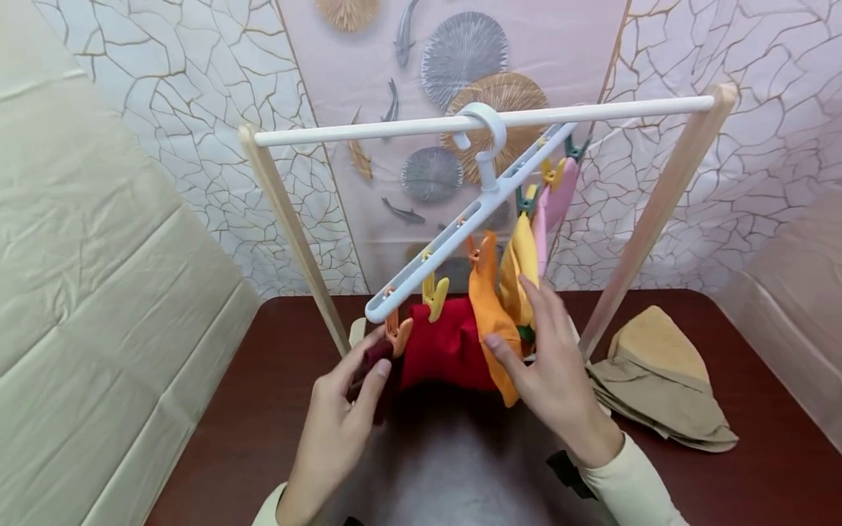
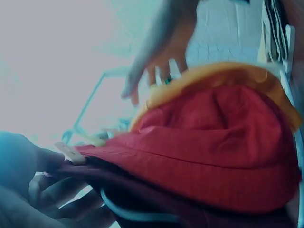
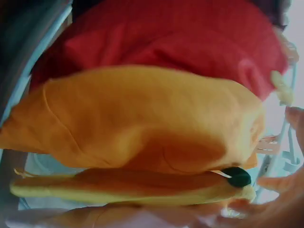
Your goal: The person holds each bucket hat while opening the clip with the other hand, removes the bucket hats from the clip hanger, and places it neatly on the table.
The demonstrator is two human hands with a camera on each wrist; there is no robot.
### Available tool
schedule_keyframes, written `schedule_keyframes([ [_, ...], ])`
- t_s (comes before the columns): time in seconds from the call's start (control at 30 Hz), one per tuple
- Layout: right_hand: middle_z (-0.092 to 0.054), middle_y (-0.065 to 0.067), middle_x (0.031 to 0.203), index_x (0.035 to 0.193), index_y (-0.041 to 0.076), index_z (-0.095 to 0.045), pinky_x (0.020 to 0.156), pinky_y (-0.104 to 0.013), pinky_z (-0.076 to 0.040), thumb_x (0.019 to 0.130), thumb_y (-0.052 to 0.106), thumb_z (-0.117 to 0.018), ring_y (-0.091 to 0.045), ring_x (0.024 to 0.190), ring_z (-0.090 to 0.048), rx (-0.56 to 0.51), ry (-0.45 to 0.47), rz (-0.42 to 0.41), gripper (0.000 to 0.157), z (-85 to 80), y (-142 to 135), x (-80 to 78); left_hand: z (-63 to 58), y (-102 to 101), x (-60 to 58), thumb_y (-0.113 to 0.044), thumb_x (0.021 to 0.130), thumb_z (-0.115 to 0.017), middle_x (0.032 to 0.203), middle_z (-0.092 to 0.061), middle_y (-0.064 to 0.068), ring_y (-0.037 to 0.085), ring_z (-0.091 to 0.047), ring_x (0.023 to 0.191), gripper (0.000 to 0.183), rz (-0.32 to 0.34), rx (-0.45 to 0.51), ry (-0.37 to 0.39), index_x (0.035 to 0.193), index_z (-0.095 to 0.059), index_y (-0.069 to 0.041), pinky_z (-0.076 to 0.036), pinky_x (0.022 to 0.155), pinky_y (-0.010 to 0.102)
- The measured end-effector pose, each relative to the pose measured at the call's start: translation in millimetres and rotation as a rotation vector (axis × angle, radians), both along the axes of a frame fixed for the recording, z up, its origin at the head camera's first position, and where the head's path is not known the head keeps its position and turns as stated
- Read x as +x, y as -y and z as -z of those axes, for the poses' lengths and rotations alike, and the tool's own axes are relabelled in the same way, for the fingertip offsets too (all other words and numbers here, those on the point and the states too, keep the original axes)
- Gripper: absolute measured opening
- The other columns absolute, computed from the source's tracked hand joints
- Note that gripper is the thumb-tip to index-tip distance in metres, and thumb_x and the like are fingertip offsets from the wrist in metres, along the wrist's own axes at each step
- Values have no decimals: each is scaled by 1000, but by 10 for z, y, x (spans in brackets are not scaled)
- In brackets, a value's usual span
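Head view: the pale blue clip hanger (image 1: 492,196) hooks over the white rod (image 1: 368,131), its long axis slanting from a low near-left end to a high far-right end. That low end sits just above my left hand (image 1: 338,405), which is the nearer of my hands to it. I judge this to be the relation that matters: the maroon hat (image 1: 375,356) is at that end, directly at my left fingers, under the orange clip (image 1: 398,336).

State of the hands: left pinches the maroon hat between thumb and fingers. Right hand (image 1: 559,376) has its fingers extended, thumb beside the orange hat (image 1: 495,321), fingertips by the yellow hat (image 1: 517,281); it grips nothing that I can make out. Whether it touches the fabric, I cannot tell.

Order along the hanger from the near end: maroon, red bucket hat (image 1: 444,343) with a yellow clip (image 1: 435,298), orange, yellow, then pink hat (image 1: 559,201) at the far end. A khaki-and-yellow hat (image 1: 658,383) lies on the worktop (image 1: 217,438), to the right of the stand.

Left wrist, bluish and blurred: adds the red crown and brim broadside, the maroon brim running beneath it from my fingers. A clip sits there; which brim it bites is unclear.

Right wrist: shows the gap between the orange and yellow hats, partly masked by my hand from above, with a dark green piece (image 3: 238,176) I cannot identify.
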State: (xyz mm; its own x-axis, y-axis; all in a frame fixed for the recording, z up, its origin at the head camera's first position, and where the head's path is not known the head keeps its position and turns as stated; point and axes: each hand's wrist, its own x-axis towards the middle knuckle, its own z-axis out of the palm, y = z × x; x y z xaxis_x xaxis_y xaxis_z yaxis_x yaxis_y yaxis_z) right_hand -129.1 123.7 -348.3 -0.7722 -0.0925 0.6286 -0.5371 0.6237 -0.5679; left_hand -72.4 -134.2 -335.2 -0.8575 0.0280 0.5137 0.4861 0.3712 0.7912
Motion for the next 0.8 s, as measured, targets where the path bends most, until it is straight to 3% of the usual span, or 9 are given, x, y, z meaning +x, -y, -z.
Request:
schedule_keyframes([
  [0.13, -31, -10, 157, 157, 20, -28, 104, -63, -38, 94, 38, -68, -33, 138, -36, -37, 115, -135, 77, 18, 44, 32, 14, -122, 190, 1, 96, -61, 134, -63, 5, 17, -64, 115, 47, 0, -25, -172, 141, -56, -10, -53, 90, 22],
  [0.2, -26, -9, 159, 157, 22, -26, 105, -63, -37, 97, 49, -59, -34, 141, -34, -36, 131, -193, 74, 9, 55, 57, 35, -212, 241, 3, 94, -61, 136, -61, 10, 20, -63, 117, 49, 26, -24, -267, 142, -53, -4, -52, 91, 22],
  [0.3, -15, -10, 164, 158, 26, -23, 104, -66, -36, 96, 66, -44, -37, 145, -27, 5, 130, -247, 77, -30, 74, 109, 89, -359, 258, -8, 95, -63, 138, -58, 17, 24, -62, 119, 53, 72, -53, -391, 144, -47, 4, -51, 94, 24],
  [0.4, -9, -11, 165, 159, 25, -23, 104, -71, -30, 91, 77, -33, -41, 148, -17, 56, 103, -253, 86, -74, 141, 288, 171, -417, 293, -26, 99, -60, 140, -54, 18, 25, -59, 122, 61, 144, -96, -432, 147, -40, 7, -48, 99, 25],
  [0.47, -10, -9, 166, 159, 22, -22, 106, -70, -29, 88, 80, -30, -40, 150, -13, 78, 86, -257, 92, -108, 178, 406, 225, -432, 306, -29, 102, -55, 144, -51, 18, 27, -54, 127, 63, 207, -120, -421, 149, -36, 7, -47, 103, 29],
  [0.63, -18, -3, 164, 160, 22, -16, 112, -59, -29, 83, 74, -57, -29, 150, -18, 97, 134, -225, 101, -148, 222, 649, 350, -458, 318, -14, 104, -50, 152, -41, 17, 27, -45, 137, 57, 352, -116, -341, 154, -28, 3, -45, 105, 33],
  [0.8, -18, -7, 164, 161, 21, -8, 117, -29, -24, 76, 52, -81, -26, 148, -22, 109, 166, -242, 116, -136, 232, 856, 412, -501, 369, -16, 104, -50, 150, -41, 23, 30, -44, 137, 57, 409, -109, -421, 151, -29, 8, -45, 106, 36],
])
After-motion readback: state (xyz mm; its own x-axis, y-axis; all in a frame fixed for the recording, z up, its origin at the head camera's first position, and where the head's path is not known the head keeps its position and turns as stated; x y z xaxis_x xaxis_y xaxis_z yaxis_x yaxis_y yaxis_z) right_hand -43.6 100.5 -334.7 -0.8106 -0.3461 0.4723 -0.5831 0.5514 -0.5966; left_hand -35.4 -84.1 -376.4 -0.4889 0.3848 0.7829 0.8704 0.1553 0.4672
